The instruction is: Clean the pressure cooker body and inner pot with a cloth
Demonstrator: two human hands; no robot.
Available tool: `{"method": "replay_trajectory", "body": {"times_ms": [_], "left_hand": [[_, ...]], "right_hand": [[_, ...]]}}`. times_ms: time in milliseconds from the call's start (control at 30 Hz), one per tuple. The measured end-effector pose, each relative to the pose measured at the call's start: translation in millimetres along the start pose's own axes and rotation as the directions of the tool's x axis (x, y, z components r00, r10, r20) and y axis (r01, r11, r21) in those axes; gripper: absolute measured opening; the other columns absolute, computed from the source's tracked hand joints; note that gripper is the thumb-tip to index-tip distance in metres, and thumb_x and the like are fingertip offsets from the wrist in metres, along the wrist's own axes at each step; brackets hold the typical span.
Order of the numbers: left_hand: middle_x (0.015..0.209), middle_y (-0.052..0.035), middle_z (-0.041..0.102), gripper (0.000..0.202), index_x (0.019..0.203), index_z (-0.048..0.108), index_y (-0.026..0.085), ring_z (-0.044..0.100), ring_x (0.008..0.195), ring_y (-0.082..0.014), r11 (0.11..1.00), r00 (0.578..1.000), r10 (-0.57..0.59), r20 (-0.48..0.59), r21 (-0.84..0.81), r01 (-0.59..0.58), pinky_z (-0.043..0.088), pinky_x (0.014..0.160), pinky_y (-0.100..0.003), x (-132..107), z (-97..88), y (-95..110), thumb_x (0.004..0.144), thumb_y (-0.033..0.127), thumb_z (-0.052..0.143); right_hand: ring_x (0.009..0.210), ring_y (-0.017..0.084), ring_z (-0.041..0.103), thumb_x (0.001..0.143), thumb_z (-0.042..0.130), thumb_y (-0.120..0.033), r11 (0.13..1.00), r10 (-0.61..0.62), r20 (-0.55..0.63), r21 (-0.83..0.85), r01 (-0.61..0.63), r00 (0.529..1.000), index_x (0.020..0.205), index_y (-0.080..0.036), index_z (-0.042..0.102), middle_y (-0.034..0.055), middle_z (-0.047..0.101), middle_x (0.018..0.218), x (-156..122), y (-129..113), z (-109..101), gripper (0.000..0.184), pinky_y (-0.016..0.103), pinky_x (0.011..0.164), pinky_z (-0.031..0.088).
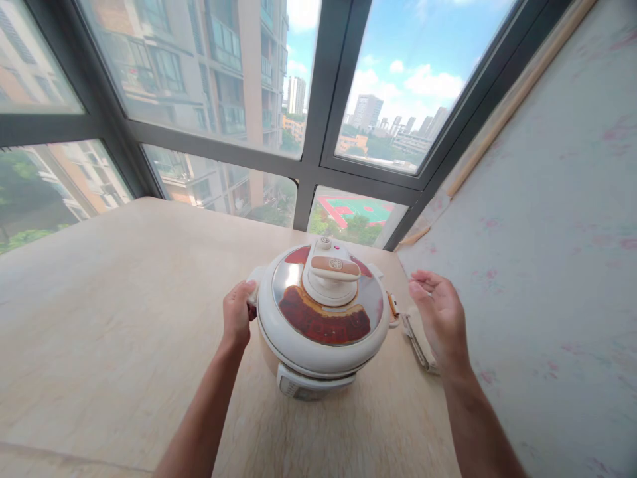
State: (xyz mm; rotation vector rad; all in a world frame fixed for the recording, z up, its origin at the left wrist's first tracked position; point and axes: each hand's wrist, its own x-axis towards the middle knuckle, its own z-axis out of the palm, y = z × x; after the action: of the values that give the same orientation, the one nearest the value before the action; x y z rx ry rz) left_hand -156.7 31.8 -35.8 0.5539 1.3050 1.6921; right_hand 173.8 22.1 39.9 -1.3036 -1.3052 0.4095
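Note:
A white electric pressure cooker [323, 358] stands upright on the stone-like surface, its lid [271, 318] on. The lid has a shiny red-brown patterned top and a raised lid handle [336, 267] with a tan face. My left hand [239, 311] is wrapped round the side handle at the cooker's left. To the right of the cooker, and apart from it, my right hand [440, 315] is raised with its fingers curled and the thumb near the fingertips. Whatever it may pinch is too small to make out.
A beige surface [99, 318] runs to the windows. Below my right hand lies a narrow greyish folded item [421, 345], partly hidden. A white-and-brown part [393, 309] sticks out at the cooker's right. A flower-patterned wall [552, 279] stands close on the right; dark window frames [308, 176] rise behind.

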Motion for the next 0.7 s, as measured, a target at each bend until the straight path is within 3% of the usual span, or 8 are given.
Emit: {"method": "replay_trajectory", "body": {"times_ms": [67, 167, 267, 333, 400, 500, 600, 700], "left_hand": [[0.052, 0.0068, 0.036, 0.038, 0.065, 0.041, 0.019, 0.031, 0.041, -0.0063, 1.0, 1.0, -0.003, -0.019, -0.011, 0.003, 0.021, 0.038, -0.02, -1.0, 0.8, -0.1, 0.063, 0.047, 0.067], [0.051, 0.0065, 0.037, 0.037, 0.064, 0.042, 0.019, 0.032, 0.041, -0.0069, 1.0, 0.999, -0.01, -0.033, -0.016, 0.01, 0.022, 0.038, -0.021, -2.1, 1.5, 0.8, 0.064, 0.047, 0.067], [0.05, 0.0065, 0.037, 0.037, 0.062, 0.042, 0.019, 0.032, 0.04, -0.007, 1.0, 0.999, -0.007, -0.041, -0.01, 0.006, 0.021, 0.038, -0.022, -1.8, 0.8, 1.1, 0.064, 0.047, 0.068], [0.05, 0.0063, 0.037, 0.037, 0.062, 0.042, 0.019, 0.032, 0.041, -0.0074, 1.0, 0.999, -0.001, -0.038, -0.008, 0.001, 0.021, 0.039, -0.022, -0.9, 0.0, 0.5, 0.064, 0.047, 0.067], [0.05, 0.0062, 0.037, 0.037, 0.063, 0.043, 0.019, 0.033, 0.041, -0.0078, 1.0, 0.999, 0.0, -0.034, -0.008, 0.0, 0.022, 0.039, -0.023, -0.1, -0.8, -0.4, 0.065, 0.046, 0.067], [0.05, 0.0065, 0.037, 0.037, 0.062, 0.042, 0.019, 0.033, 0.041, -0.0074, 1.0, 0.999, 0.005, -0.04, -0.007, -0.005, 0.022, 0.039, -0.022, 0.4, -1.0, -1.1, 0.064, 0.046, 0.068], [0.049, 0.007, 0.035, 0.037, 0.061, 0.041, 0.02, 0.03, 0.04, -0.0069, 1.0, 0.999, 0.012, -0.041, 0.005, -0.012, 0.02, 0.039, -0.022, 0.3, -0.6, -1.0, 0.064, 0.046, 0.067], [0.049, 0.0071, 0.034, 0.037, 0.061, 0.04, 0.02, 0.03, 0.04, -0.0069, 1.0, 0.999, 0.009, -0.039, 0.011, -0.009, 0.02, 0.038, -0.022, 1.0, -0.8, -1.4, 0.064, 0.047, 0.066]], "right_hand": [[0.106, 0.023, 0.064, 0.091, 0.065, -0.048, 0.984, -0.176, 0.131, -0.006, 0.178, 0.976, 0.113, -0.019, 0.064, 0.0109, 0.066, 0.118, 4.6, -27.8, 4.2, 0.037, 0.041, 0.094, 0.053], [0.113, 0.023, 0.061, 0.096, 0.06, -0.043, 0.899, -0.394, 0.378, -0.032, 0.438, 0.837, 0.123, -0.021, 0.062, 0.0105, 0.064, 0.125, 13.1, -61.5, 21.0, 0.035, 0.041, 0.097, 0.051], [0.125, 0.027, 0.055, 0.099, 0.056, -0.046, 0.805, -0.459, 0.553, -0.073, 0.589, 0.695, 0.133, -0.019, 0.056, 0.0136, 0.06, 0.134, 21.1, -79.7, 48.2, 0.043, 0.046, 0.107, 0.046], [0.129, 0.028, 0.052, 0.1, 0.055, -0.048, 0.749, -0.433, 0.644, -0.131, 0.649, 0.63, 0.136, -0.016, 0.053, 0.0159, 0.058, 0.136, 22.9, -86.0, 67.8, 0.049, 0.047, 0.11, 0.043], [0.123, 0.029, 0.054, 0.099, 0.056, -0.051, 0.686, -0.382, 0.709, -0.213, 0.696, 0.593, 0.132, -0.013, 0.056, 0.0166, 0.061, 0.129, 21.1, -90.3, 84.8, 0.05, 0.045, 0.106, 0.044], [0.106, 0.027, 0.058, 0.097, 0.055, -0.058, 0.592, -0.346, 0.733, -0.313, 0.743, 0.585, 0.112, -0.013, 0.064, 0.0137, 0.066, 0.108, 16.4, -93.0, 101.3, 0.048, 0.041, 0.094, 0.047], [0.097, 0.026, 0.058, 0.096, 0.054, -0.061, 0.529, -0.394, 0.714, -0.338, 0.778, 0.578, 0.097, -0.013, 0.065, 0.0117, 0.065, 0.098, 17.5, -89.5, 108.1, 0.049, 0.037, 0.085, 0.044], [0.092, 0.024, 0.057, 0.096, 0.054, -0.062, 0.467, -0.464, 0.716, -0.302, 0.831, 0.521, 0.092, -0.013, 0.065, 0.0108, 0.065, 0.093, 25.3, -81.4, 110.2, 0.05, 0.034, 0.077, 0.041]]}}
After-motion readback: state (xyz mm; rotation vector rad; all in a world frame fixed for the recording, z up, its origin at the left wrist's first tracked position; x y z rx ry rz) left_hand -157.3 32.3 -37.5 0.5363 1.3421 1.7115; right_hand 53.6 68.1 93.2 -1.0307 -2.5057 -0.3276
